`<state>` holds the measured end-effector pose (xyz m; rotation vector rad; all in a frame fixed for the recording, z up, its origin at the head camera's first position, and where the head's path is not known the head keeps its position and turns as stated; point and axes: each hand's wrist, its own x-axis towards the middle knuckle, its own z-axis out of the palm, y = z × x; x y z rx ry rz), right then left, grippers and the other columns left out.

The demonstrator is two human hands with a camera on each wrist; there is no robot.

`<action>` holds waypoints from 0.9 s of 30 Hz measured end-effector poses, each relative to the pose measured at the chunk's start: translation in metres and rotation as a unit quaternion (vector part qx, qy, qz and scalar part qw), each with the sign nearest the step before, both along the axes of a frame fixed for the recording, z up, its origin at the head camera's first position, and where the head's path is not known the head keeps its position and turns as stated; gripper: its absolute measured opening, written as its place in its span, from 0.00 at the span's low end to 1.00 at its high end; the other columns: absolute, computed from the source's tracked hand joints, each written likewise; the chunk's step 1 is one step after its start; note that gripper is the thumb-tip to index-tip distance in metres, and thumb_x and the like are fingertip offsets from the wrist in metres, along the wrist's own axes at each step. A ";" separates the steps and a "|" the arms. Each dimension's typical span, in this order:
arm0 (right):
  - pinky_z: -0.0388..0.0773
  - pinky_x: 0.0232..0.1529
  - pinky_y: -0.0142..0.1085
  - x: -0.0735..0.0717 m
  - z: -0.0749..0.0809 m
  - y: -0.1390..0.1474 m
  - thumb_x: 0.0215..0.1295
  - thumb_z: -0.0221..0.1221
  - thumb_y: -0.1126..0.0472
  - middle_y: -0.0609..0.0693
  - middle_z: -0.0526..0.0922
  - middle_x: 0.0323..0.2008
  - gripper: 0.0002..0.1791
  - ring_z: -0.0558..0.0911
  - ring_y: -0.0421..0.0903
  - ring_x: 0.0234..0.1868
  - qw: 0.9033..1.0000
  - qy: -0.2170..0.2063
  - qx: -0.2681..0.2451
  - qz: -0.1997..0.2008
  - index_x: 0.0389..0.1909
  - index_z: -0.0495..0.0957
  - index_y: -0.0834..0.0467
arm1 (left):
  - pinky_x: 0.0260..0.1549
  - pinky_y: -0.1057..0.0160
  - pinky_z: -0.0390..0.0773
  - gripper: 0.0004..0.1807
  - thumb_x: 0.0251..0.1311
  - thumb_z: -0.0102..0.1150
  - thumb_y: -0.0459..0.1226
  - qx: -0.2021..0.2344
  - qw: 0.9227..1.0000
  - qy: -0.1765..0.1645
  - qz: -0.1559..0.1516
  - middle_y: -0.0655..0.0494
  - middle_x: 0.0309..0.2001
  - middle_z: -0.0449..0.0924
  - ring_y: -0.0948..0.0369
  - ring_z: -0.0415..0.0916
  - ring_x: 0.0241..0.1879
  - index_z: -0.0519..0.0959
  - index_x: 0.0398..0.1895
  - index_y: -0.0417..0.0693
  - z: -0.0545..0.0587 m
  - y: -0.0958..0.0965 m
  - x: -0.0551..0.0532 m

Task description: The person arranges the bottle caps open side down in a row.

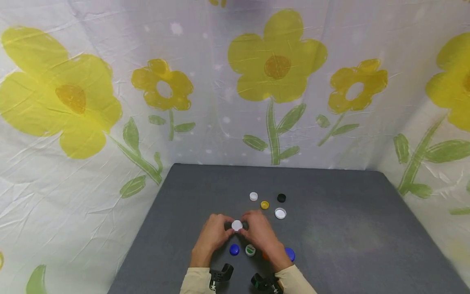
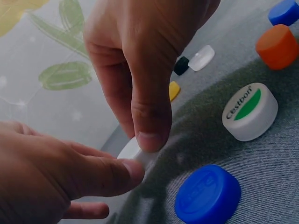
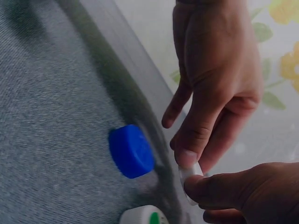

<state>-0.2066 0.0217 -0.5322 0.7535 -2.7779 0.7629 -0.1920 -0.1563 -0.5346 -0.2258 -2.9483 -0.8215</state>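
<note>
Both hands meet over the table around one white bottle cap [image 1: 236,225]. My left hand [image 1: 214,233] pinches its left side and my right hand [image 1: 261,233] pinches the opposite side. In the left wrist view, thumbs press on the rim of the cap [image 2: 129,148], and fingers hide much of it. Seen from the right wrist, the cap [image 3: 188,183] is held tilted between the thumbs and fingers. Nearer the body lie a blue cap [image 1: 234,249] and a white cap with a green mark and lettering [image 2: 250,112].
An orange cap [image 2: 276,47] and another blue cap [image 1: 290,254] lie by the right forearm. Farther back sit a small white cap [image 1: 253,196], a yellow cap [image 1: 264,205], a black cap [image 1: 281,198] and a larger white cap [image 1: 280,213]. Flowered cloth [image 1: 216,122] surrounds the grey table [image 1: 338,228].
</note>
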 end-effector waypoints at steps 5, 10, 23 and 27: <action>0.78 0.47 0.49 0.000 -0.005 -0.003 0.52 0.74 0.58 0.52 0.86 0.40 0.10 0.81 0.52 0.44 1.000 0.003 0.013 -0.003 0.33 0.87 0.58 | 0.41 0.50 0.81 0.11 0.49 0.77 0.39 -0.022 1.000 0.021 0.002 0.53 0.39 0.89 0.53 0.85 0.41 0.90 0.38 0.54 -0.005 0.001 -0.001; 0.78 0.46 0.48 0.000 -0.011 -0.005 0.51 0.74 0.59 0.51 0.86 0.38 0.10 0.81 0.52 0.43 1.000 0.007 0.017 -0.007 0.33 0.87 0.58 | 0.40 0.49 0.81 0.11 0.47 0.78 0.40 -0.056 0.997 0.047 0.012 0.55 0.37 0.89 0.51 0.85 0.39 0.90 0.36 0.57 -0.008 0.003 0.000; 0.79 0.47 0.48 -0.001 -0.014 -0.008 0.50 0.74 0.58 0.51 0.86 0.39 0.10 0.81 0.52 0.44 0.999 0.018 0.041 -0.015 0.32 0.87 0.56 | 0.57 0.33 0.67 0.13 0.45 0.79 0.40 -0.067 0.996 0.043 0.036 0.48 0.57 0.83 0.41 0.74 0.59 0.90 0.37 0.53 -0.012 0.006 0.003; 0.79 0.46 0.48 0.000 -0.010 -0.006 0.50 0.74 0.58 0.52 0.86 0.39 0.10 0.81 0.52 0.44 0.999 0.024 0.039 -0.009 0.32 0.87 0.57 | 0.55 0.35 0.70 0.16 0.46 0.78 0.41 -0.065 0.996 0.051 0.042 0.50 0.55 0.84 0.43 0.75 0.57 0.88 0.41 0.51 -0.012 0.005 0.003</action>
